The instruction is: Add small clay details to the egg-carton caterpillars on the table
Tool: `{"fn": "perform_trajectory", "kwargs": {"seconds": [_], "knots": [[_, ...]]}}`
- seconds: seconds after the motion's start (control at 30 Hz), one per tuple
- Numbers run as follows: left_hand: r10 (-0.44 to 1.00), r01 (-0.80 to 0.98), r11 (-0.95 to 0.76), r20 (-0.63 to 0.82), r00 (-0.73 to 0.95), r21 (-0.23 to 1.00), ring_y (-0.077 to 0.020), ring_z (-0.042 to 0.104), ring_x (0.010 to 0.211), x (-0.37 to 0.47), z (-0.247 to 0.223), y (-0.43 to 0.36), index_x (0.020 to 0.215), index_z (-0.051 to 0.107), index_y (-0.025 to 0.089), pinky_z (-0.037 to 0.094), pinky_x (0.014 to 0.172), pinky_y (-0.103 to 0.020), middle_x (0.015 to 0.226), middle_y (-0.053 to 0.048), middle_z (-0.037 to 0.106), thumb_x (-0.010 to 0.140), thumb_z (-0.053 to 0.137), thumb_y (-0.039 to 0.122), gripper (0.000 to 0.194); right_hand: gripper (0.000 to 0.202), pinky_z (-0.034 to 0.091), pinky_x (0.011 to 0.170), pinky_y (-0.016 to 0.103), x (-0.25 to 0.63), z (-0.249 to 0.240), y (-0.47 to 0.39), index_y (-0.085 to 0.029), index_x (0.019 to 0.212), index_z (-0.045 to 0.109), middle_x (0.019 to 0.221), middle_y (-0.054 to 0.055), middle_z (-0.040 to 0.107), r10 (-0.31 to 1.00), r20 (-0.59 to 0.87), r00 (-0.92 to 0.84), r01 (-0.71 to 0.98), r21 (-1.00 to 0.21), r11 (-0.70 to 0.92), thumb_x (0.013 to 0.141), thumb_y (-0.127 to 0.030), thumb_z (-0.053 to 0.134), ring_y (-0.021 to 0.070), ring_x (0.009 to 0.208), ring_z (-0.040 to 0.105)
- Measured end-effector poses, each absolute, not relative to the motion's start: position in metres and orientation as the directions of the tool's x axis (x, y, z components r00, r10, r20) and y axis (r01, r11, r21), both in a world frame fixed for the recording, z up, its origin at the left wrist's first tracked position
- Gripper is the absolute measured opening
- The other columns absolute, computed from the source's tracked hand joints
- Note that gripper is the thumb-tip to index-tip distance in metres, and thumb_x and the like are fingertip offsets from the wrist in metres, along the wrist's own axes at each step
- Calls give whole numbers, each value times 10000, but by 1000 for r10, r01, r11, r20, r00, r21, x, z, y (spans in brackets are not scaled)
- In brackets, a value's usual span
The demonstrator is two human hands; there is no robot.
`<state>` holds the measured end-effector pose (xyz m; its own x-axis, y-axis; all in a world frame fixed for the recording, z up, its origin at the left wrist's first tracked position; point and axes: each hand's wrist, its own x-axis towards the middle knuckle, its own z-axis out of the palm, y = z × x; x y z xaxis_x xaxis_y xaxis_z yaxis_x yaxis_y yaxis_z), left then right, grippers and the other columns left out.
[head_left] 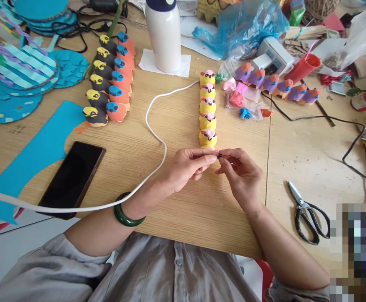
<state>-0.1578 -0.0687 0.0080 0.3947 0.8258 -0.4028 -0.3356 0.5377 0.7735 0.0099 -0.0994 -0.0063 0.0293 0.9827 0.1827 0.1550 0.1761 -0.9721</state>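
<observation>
My left hand [191,166] and my right hand [241,172] meet over the wooden table [202,209], fingertips pinched together on a tiny black bead [220,155]. Just beyond them runs a row of yellow egg-carton figures with pink tops [207,110]. A green bangle [126,212] sits on my left wrist. A white cable [153,126] lies across my left forearm.
A black phone [72,178] lies at the left on blue paper. Black-and-orange carton birds [109,82] stand far left, purple ones [277,86] far right. Scissors [307,218] lie at the right. A white bottle [164,35], a red cup [302,67] and black cords crowd the back.
</observation>
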Motion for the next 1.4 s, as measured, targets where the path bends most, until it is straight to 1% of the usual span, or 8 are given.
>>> {"fn": "perform_trajectory", "kwargs": {"seconds": [0.1,0.27,0.6,0.77,0.93,1.07,1.2,1.4], "knots": [[827,-337,539,-409,386,772,-36,360,493,-157,5,-69,924,829,164,245,426,-182,552,69,449,693,895,330,292,134,652,597,251,10,-8,-99,-266,1058,740,891,-5,651,990,133,42,120,-985,128,930,-301,718,118,737,647],[826,-315,531,-397,402,787,-42,386,518,-159,1,-69,958,835,194,264,440,-175,565,61,467,738,880,361,280,170,653,607,251,9,-6,-99,-255,1070,738,878,-7,677,996,79,31,88,-993,76,916,-326,736,115,716,657],[840,-281,497,-373,394,821,-49,386,524,-162,-1,-69,979,832,192,280,452,-190,585,53,478,751,869,394,307,209,641,594,267,6,4,-98,-237,1046,750,895,12,744,998,54,18,80,-995,52,923,-404,722,108,642,653],[853,-269,480,-374,363,835,-42,375,509,-159,3,-69,905,817,168,271,449,-197,581,56,477,724,884,407,307,170,641,562,255,6,4,-98,-233,969,741,875,6,734,995,87,41,103,-991,83,900,-388,752,111,638,660],[843,-266,502,-396,365,823,-34,359,489,-158,8,-69,821,799,147,239,423,-194,585,46,473,779,833,455,313,164,635,548,247,7,5,-96,-219,926,725,857,9,732,996,27,81,43,-999,24,887,-373,766,103,618,642],[864,-209,445,-355,358,871,-37,368,466,-158,4,-70,928,819,169,240,418,-203,586,46,497,780,835,411,284,188,628,546,253,7,5,-95,-215,904,716,811,-3,715,996,-26,80,4,-1000,-26,871,-389,780,95,580,610],[898,-125,355,-301,321,926,-46,358,461,-160,-1,-71,1018,822,185,254,416,-210,570,55,477,819,803,446,329,224,609,544,253,7,5,-94,-215,889,732,762,-14,689,994,-82,69,-34,-996,-80,836,-418,810,96,566,600],[917,-110,292,-246,315,950,-47,355,470,-160,0,-70,1026,813,179,265,422,-206,577,61,472,847,769,455,332,179,572,558,223,7,6,-95,-210,868,741,750,-25,656,994,-100,42,-103,-990,-95,885,-385,773,78,574,612]]}}
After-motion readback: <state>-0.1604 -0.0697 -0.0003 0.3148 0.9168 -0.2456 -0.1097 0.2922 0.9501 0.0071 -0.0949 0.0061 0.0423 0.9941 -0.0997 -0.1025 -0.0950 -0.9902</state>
